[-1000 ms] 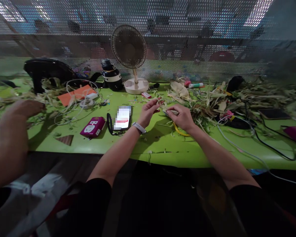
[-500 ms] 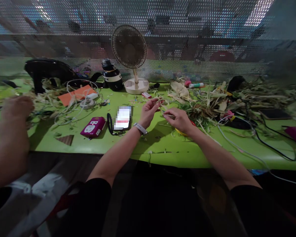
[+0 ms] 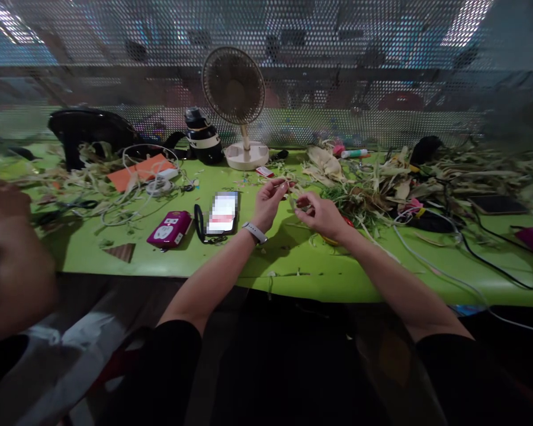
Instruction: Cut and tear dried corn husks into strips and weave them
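My left hand (image 3: 267, 202), with a pale watch band on its wrist, is closed in a pinch on a thin, pale strip of dried husk (image 3: 294, 187). Just to its right, my right hand (image 3: 318, 212) has its fingers curled at the strip's near end. The fingertips seem closed on the strip, though the contact is small and dim. Both hands hover low above the green tabletop (image 3: 266, 260). Beside my right hand lies a heap of green and dried plant strips (image 3: 364, 198), with a red and yellow object (image 3: 337, 236) partly hidden under the wrist.
A phone (image 3: 223, 212) and a purple box-shaped device (image 3: 170, 229) lie left of my hands. Behind stand a desk fan (image 3: 247, 155) and a black bottle (image 3: 204, 142). Cables (image 3: 426, 260) run across the right side. Another person's arm (image 3: 15, 254) reaches in at far left.
My right hand's fingers have shifted slightly and curled differently near the strip; my left hand keeps its pinch. The other person's hand has moved left. The view has shifted a little.
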Demonstrator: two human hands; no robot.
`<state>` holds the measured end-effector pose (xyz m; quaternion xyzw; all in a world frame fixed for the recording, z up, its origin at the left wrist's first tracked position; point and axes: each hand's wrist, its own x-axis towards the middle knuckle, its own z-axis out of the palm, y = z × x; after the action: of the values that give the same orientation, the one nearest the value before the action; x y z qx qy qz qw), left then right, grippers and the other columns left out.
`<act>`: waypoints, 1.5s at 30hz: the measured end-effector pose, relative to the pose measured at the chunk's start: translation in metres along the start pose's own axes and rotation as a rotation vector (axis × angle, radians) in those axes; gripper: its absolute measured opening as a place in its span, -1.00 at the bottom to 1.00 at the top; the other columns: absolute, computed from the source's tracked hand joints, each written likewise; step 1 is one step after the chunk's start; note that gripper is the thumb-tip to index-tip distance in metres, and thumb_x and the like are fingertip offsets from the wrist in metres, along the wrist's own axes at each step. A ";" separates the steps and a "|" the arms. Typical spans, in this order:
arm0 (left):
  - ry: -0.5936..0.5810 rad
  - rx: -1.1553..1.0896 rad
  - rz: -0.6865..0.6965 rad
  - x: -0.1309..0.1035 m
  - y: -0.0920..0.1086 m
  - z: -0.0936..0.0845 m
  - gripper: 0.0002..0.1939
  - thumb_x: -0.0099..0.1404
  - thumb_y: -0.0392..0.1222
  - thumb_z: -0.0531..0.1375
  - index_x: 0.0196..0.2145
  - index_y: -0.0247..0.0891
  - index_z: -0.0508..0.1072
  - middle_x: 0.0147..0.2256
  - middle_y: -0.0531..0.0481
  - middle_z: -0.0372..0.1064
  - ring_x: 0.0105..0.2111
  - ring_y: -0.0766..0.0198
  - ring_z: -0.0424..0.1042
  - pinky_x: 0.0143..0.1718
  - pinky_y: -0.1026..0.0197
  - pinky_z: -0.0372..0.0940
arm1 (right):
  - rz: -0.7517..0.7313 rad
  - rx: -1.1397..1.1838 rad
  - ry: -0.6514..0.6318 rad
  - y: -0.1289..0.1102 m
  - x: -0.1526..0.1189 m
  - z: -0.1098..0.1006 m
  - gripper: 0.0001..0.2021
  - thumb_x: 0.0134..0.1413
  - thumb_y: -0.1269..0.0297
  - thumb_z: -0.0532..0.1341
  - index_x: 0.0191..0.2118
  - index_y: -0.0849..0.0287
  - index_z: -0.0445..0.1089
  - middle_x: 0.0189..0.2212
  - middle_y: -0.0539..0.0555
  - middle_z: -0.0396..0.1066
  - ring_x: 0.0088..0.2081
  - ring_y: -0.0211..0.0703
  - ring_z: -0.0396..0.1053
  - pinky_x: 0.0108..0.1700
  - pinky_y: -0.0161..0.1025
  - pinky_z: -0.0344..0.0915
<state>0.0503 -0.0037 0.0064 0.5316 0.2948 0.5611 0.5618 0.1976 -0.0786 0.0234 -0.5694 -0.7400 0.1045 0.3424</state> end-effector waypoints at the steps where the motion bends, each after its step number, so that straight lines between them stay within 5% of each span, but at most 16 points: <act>1: -0.009 -0.001 0.000 -0.001 0.000 0.001 -0.75 0.17 -0.08 0.31 -0.23 -0.23 0.47 -0.21 -0.04 0.56 -0.28 0.34 0.47 -0.24 0.27 0.31 | 0.042 0.026 -0.021 0.000 0.000 0.001 -0.66 0.06 0.15 0.24 -0.06 0.19 0.37 -0.17 0.20 0.54 -0.34 -0.06 0.50 -0.26 -0.16 0.37; 6: -0.064 -0.067 -0.031 -0.005 -0.003 0.005 -0.72 0.13 -0.10 0.35 -0.22 -0.23 0.46 -0.21 -0.05 0.55 -0.17 0.26 0.49 -0.11 0.18 0.31 | 0.133 0.101 0.021 0.002 0.002 0.006 -0.54 0.07 0.15 0.25 0.08 0.16 0.29 -0.11 0.21 0.52 -0.23 0.00 0.53 -0.14 -0.05 0.41; 11: -0.074 -0.174 -0.070 -0.005 -0.008 0.007 -0.74 0.09 -0.16 0.37 -0.25 -0.23 0.48 -0.21 -0.02 0.54 -0.12 0.26 0.49 0.00 0.17 0.28 | 0.065 0.085 0.184 0.010 0.004 0.015 -0.63 0.03 0.20 0.27 -0.02 0.13 0.33 -0.22 0.15 0.55 -0.11 0.08 0.49 0.01 0.05 0.31; 15: -0.064 -0.206 -0.077 -0.007 -0.008 0.008 -0.70 0.03 -0.14 0.41 -0.27 -0.23 0.48 -0.28 0.02 0.55 -0.23 0.32 0.49 -0.06 0.20 0.31 | 0.049 0.167 0.173 0.014 0.005 0.020 -0.72 0.02 0.29 0.18 -0.09 0.15 0.37 -0.22 0.13 0.53 -0.22 -0.03 0.48 -0.07 -0.05 0.34; 22: -0.040 -0.084 -0.054 -0.008 -0.004 0.007 -0.65 0.04 -0.08 0.40 -0.25 -0.25 0.45 -0.26 -0.05 0.56 -0.21 0.25 0.51 -0.09 0.15 0.35 | -0.145 -0.085 0.188 0.012 0.002 0.014 -0.79 0.21 0.26 0.10 -0.20 0.15 0.47 -0.28 0.15 0.51 -0.22 -0.03 0.39 -0.13 -0.12 0.30; 29: -0.170 -0.017 -0.005 -0.010 -0.003 0.010 -0.79 0.13 -0.17 0.35 -0.26 -0.21 0.48 -0.21 -0.05 0.55 -0.15 0.24 0.50 -0.08 0.16 0.35 | -0.179 -0.241 0.345 0.010 0.005 0.002 -0.73 0.34 0.21 -0.03 -0.19 0.14 0.40 -0.07 0.24 0.43 0.01 0.05 0.33 0.11 0.01 0.20; 36: -0.283 0.007 -0.064 -0.014 0.003 0.011 -0.81 0.14 -0.21 0.34 -0.27 -0.22 0.47 -0.27 -0.04 0.52 -0.21 0.25 0.50 -0.11 0.17 0.34 | 0.088 -0.136 0.287 0.020 0.008 0.004 -0.73 0.34 0.14 -0.05 -0.14 0.16 0.31 -0.24 0.24 0.46 -0.22 0.08 0.43 -0.16 -0.06 0.29; 45: -0.231 -0.060 -0.098 -0.020 0.003 0.015 -0.70 0.02 -0.05 0.40 -0.37 -0.25 0.45 -0.41 0.06 0.46 -0.38 0.37 0.42 -0.31 0.29 0.27 | 0.079 -0.061 0.325 0.016 0.005 0.011 -0.73 0.31 0.08 -0.02 -0.20 0.14 0.30 -0.32 0.16 0.47 -0.32 -0.05 0.41 -0.28 -0.20 0.24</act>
<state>0.0591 -0.0271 0.0077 0.5605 0.2370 0.4765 0.6345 0.2027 -0.0666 0.0086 -0.6177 -0.6546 0.0019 0.4358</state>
